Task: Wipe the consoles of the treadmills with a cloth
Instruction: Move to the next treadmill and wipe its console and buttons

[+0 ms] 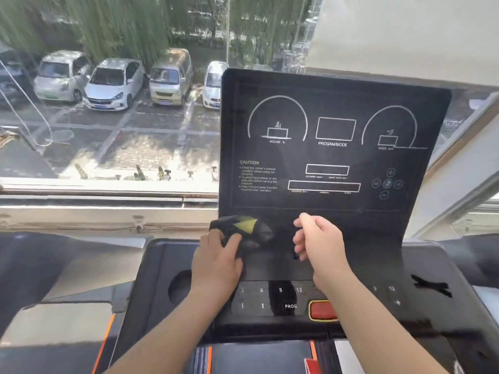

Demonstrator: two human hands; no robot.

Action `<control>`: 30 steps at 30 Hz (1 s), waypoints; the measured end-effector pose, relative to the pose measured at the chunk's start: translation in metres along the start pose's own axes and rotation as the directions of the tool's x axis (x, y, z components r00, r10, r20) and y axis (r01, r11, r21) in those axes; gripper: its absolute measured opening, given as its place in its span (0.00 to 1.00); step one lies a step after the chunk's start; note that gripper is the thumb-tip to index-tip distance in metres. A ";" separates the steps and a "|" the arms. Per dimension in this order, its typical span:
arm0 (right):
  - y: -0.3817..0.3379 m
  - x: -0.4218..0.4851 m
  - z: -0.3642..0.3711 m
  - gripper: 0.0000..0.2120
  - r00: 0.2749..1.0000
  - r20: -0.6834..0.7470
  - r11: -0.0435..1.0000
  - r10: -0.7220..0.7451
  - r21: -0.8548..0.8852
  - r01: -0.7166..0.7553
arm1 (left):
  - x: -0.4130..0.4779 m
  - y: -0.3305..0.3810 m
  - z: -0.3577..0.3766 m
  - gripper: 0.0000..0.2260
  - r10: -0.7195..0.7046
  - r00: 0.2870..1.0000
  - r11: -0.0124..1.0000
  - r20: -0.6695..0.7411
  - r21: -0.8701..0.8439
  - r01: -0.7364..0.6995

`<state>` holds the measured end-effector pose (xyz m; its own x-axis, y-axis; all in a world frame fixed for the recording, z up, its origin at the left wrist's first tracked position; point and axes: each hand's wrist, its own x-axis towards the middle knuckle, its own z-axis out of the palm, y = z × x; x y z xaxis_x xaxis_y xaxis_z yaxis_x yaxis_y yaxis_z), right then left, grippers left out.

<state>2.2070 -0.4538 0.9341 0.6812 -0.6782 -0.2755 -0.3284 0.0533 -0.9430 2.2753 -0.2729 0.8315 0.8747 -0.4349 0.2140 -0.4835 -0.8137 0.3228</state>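
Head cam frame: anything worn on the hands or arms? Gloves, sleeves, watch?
Nothing worn. Left hand and right hand: no gloves, no rings visible. Left forearm and right forearm: uncovered to the bottom edge of the frame, no sleeves, watch or bands.

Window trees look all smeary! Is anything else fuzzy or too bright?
Head view: the trees beyond the window are streaked with blur. Head view: the cloth in the left hand is smeared too. Head view: the small caution text on the console is too soft to read. Head view: the window sill glares white.
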 end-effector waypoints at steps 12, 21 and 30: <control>0.060 -0.040 -0.051 0.13 0.977 0.143 0.971 0.158 -0.200 -0.127 | -0.048 0.057 0.002 0.14 -0.071 0.963 0.994 0.260 0.104 0.045; 0.078 -0.054 -0.101 0.13 0.943 0.283 0.963 0.175 -0.246 -0.105 | -0.084 0.113 0.006 0.17 -0.187 0.931 0.977 0.312 0.154 0.145; 0.106 -0.064 -0.151 0.09 0.846 0.498 0.974 0.193 -0.198 -0.106 | -0.167 0.140 0.003 0.13 -0.547 0.691 0.421 0.473 -0.558 0.715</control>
<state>2.0292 -0.5153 0.8798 0.8382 -0.1985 -0.5080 -0.5219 -0.0214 -0.8527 2.0620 -0.3154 0.8377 0.8847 -0.0378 -0.4646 0.4031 -0.4383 0.8033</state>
